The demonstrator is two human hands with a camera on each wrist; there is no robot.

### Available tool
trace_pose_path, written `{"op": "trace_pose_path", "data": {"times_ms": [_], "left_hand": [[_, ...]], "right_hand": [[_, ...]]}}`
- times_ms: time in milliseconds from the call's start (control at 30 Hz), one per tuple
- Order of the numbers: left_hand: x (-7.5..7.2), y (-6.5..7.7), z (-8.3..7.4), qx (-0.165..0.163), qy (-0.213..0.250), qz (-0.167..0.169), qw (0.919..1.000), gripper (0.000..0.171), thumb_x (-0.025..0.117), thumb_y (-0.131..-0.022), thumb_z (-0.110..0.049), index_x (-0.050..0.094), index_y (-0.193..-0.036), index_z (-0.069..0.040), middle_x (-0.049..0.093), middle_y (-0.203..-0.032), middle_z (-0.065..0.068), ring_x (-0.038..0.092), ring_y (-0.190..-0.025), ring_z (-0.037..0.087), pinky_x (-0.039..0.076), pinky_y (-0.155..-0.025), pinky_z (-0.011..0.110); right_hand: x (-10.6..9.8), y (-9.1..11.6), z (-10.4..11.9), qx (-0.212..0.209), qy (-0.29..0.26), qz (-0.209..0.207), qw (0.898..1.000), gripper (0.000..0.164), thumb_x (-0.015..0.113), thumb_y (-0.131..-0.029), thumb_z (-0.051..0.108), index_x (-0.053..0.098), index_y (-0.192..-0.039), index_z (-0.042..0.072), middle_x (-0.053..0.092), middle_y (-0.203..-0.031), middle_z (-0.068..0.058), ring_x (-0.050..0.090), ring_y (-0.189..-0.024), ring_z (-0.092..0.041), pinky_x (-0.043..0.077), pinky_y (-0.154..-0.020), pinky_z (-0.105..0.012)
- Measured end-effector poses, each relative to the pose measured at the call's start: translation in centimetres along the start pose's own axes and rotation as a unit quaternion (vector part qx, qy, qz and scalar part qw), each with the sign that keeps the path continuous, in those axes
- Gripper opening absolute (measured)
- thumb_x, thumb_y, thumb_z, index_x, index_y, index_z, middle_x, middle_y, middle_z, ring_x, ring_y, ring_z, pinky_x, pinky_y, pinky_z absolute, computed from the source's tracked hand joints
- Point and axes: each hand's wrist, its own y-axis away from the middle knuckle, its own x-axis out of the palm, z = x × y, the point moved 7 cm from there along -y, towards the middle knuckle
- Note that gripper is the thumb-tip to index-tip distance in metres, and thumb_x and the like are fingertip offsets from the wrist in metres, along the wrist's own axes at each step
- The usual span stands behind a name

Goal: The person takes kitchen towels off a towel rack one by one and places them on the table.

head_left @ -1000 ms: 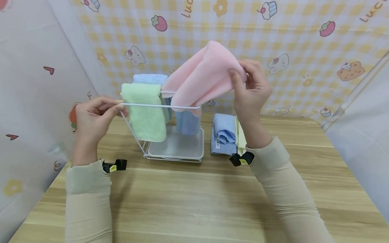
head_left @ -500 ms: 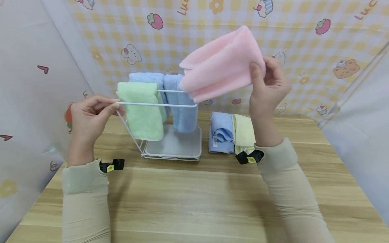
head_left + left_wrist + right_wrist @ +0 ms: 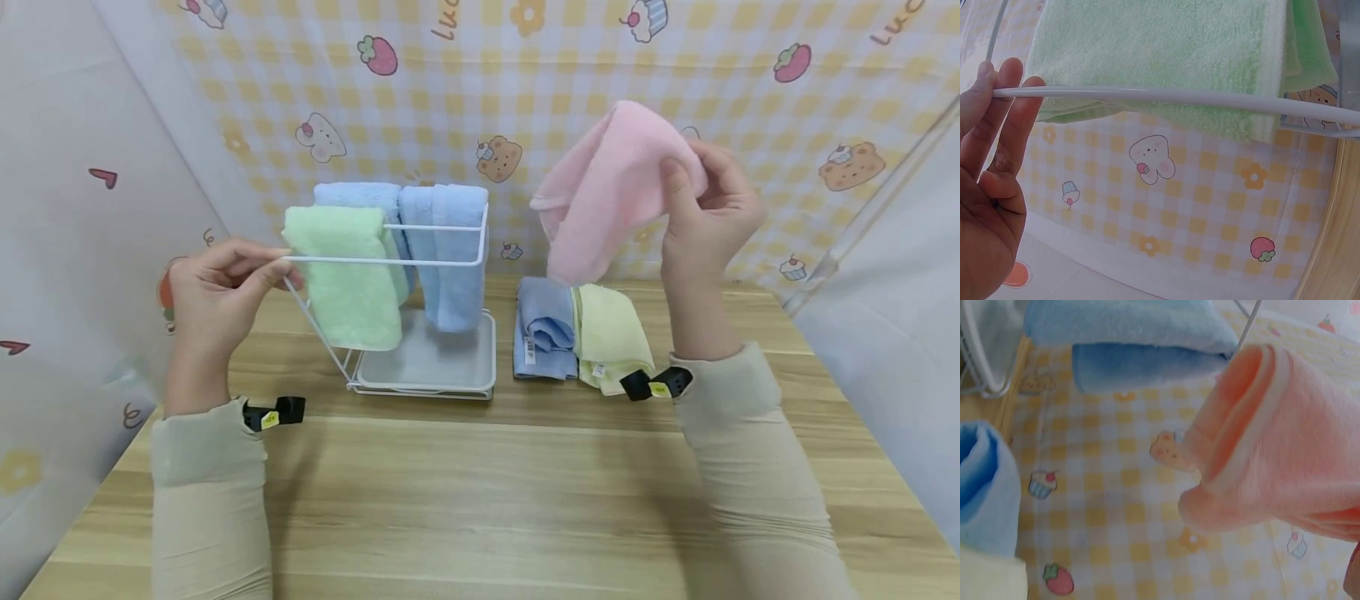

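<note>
Two hands at work over a wood-grain table (image 3: 480, 500). Right hand (image 3: 711, 218) has the pink towel (image 3: 611, 187) pinched at its right edge, thumb on the near side, fingers behind. Nearly all the cloth lies left of the grip: a fold rises above fingertip level, the rest slants down and left, loose end hanging below the grip. Towel is in the air, right of the white wire rack (image 3: 382, 261), apart from it in the head view. Its low end comes near the far edge of the folded blue cloth (image 3: 546, 329) as seen from above; cannot tell the height between.

Left hand (image 3: 217, 293) pinches the left corner of the rack's front top rail between thumb and fingertips. Mint-green towel (image 3: 352, 292) starts just right of that pinch, folded over the rack, front rail crossing before it. Two blue towels hang further back: rear-left blue towel (image 3: 356, 193) partly hidden by the green, right-hand blue towel (image 3: 459, 296) by the rack's right end. Pale gray tray (image 3: 420, 358) sits in the rack's base.

Rack stands left of centre, toward the table's far edge. Right of it, same edge, folded blue cloth lies with pale yellow cloth (image 3: 615, 329) against its right side, both tagged. Checked backdrop (image 3: 420, 117) behind. Beige sleeves (image 3: 757, 467) on both arms, black wrist mounts (image 3: 663, 383) at the cuffs.
</note>
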Motion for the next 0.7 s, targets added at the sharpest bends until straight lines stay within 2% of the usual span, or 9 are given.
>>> {"op": "trace_pose_path", "data": {"times_ms": [167, 367, 433, 600, 667, 700], "left_hand": [[-0.1, 0.0, 0.0, -0.003, 0.010, -0.001, 0.9999, 0.010, 0.069, -0.082, 0.018, 0.065, -0.088, 0.024, 0.075, -0.071, 0.008, 0.072, -0.061, 0.014, 0.060, -0.069, 0.019], [-0.1, 0.0, 0.0, -0.001, 0.011, -0.003, 0.9999, 0.011, 0.069, -0.082, 0.017, 0.064, -0.088, 0.025, 0.075, -0.071, 0.009, 0.071, -0.060, 0.014, 0.060, -0.070, 0.019], [-0.1, 0.0, 0.0, -0.001, 0.012, -0.004, 0.9999, 0.012, 0.070, -0.082, 0.016, 0.064, -0.088, 0.025, 0.075, -0.071, 0.008, 0.071, -0.060, 0.015, 0.060, -0.069, 0.019], [0.0, -0.1, 0.0, -0.002, 0.010, -0.004, 0.9999, 0.013, 0.071, -0.082, 0.014, 0.065, -0.088, 0.024, 0.075, -0.070, 0.008, 0.071, -0.060, 0.015, 0.060, -0.068, 0.019], [0.0, -0.1, 0.0, -0.002, 0.010, -0.004, 0.9999, 0.013, 0.071, -0.082, 0.014, 0.065, -0.088, 0.025, 0.075, -0.070, 0.009, 0.071, -0.060, 0.015, 0.060, -0.067, 0.019], [0.0, 0.0, 0.0, -0.002, 0.010, -0.005, 0.9999, 0.013, 0.070, -0.082, 0.015, 0.065, -0.088, 0.025, 0.075, -0.070, 0.009, 0.071, -0.060, 0.015, 0.060, -0.067, 0.019]], "right_hand": [[-2.0, -0.4, -0.5, -0.005, 0.046, 0.032, 0.998, 0.010, 0.080, -0.077, -0.004, 0.078, -0.087, 0.000, 0.070, -0.082, -0.001, 0.057, -0.071, -0.012, 0.041, -0.054, -0.014], [-4.3, -0.6, -0.5, 0.009, 0.065, 0.103, 0.993, 0.014, 0.077, -0.080, -0.007, 0.074, -0.093, -0.012, 0.070, -0.085, -0.002, 0.054, -0.075, -0.012, 0.037, -0.056, -0.012], [-5.2, -0.6, -0.3, 0.015, 0.092, 0.124, 0.988, 0.016, 0.075, -0.081, -0.007, 0.073, -0.096, -0.013, 0.070, -0.087, 0.000, 0.053, -0.075, -0.010, 0.037, -0.055, -0.011], [-7.8, -0.9, -0.3, 0.018, 0.190, 0.168, 0.967, 0.021, 0.075, -0.083, -0.004, 0.072, -0.100, -0.013, 0.069, -0.089, 0.009, 0.055, -0.077, -0.004, 0.044, -0.055, -0.006], [-8.7, -1.0, -0.4, 0.012, 0.213, 0.187, 0.959, 0.022, 0.075, -0.083, -0.004, 0.071, -0.101, -0.015, 0.069, -0.088, 0.012, 0.055, -0.077, -0.003, 0.046, -0.055, -0.006], [-9.1, -1.1, -0.5, 0.022, 0.205, 0.192, 0.960, 0.022, 0.075, -0.082, -0.005, 0.071, -0.100, -0.016, 0.069, -0.088, 0.010, 0.055, -0.077, -0.004, 0.047, -0.056, -0.006]]}}
